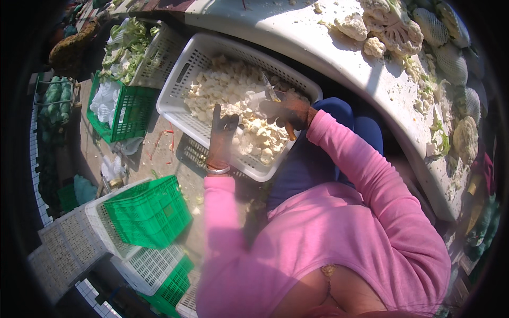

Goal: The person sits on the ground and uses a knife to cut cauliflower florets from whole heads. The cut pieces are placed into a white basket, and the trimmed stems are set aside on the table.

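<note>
My right hand (290, 109), in a dark, stained glove, grips a knife (271, 89). Its blade points up and away, while the orange-brown handle end sticks out below my fingers. Cut cauliflower florets (222, 85) fill much of a white perforated plastic crate (175, 93) in front of me. Over the crate's near left side is my gloved left hand (223, 133), index finger extended and the others bent. Pale cauliflower (244, 143) lies right beside that hand; blur hides whether the fingers hold any of it.
A white table (391, 115) curves along the right, bearing cauliflower heads (397, 33), scraps and net-wrapped heads (431, 28). At left, a crate of leaf trimmings (129, 51) stands by a green crate (119, 115) of white foam nets. Stacked green crates (149, 212) stand lower left.
</note>
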`<action>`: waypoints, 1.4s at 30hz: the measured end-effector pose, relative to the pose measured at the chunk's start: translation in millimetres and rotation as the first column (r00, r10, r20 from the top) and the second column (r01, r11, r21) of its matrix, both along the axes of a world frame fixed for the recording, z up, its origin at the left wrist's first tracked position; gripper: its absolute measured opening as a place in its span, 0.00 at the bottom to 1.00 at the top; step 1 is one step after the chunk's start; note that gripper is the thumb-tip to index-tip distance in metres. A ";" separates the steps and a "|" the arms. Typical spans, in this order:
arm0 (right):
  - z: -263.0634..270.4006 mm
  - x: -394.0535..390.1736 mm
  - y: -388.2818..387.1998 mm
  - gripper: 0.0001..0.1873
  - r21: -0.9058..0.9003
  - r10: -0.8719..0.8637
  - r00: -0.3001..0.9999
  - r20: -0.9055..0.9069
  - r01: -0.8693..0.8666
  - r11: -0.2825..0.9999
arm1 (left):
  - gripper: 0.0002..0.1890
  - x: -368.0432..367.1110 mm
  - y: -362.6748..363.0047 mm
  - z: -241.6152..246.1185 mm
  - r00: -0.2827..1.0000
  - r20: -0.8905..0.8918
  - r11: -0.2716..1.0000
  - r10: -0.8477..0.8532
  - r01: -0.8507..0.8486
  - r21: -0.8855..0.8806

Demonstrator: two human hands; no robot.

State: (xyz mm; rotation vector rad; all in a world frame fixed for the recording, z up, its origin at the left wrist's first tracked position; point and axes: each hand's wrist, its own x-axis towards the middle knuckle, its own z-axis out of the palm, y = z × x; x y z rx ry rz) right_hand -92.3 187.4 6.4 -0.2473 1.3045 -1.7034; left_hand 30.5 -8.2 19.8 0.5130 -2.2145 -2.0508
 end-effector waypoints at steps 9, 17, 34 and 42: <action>-15.0 3.2 -16.8 0.28 0.414 0.243 0.568 -0.786 0.192 0.890 | 0.13 -3.1 17.6 -14.5 0.998 0.033 0.996 -0.059 0.057 0.070; -1.7 39.0 -13.4 0.31 0.161 -0.084 0.926 -0.369 0.153 0.975 | 0.35 12.0 7.7 -36.2 0.991 -0.133 0.958 0.021 0.018 0.287; 5.0 59.0 -23.0 0.15 0.126 -0.006 0.440 -0.898 0.270 0.955 | 0.27 4.6 42.8 -22.6 0.968 0.008 0.811 0.250 -0.213 0.545; 3.9 74.7 -28.5 0.17 0.214 0.011 0.555 -0.832 0.303 0.929 | 0.19 -4.9 63.2 9.0 0.933 -0.108 0.929 0.344 -0.354 -0.105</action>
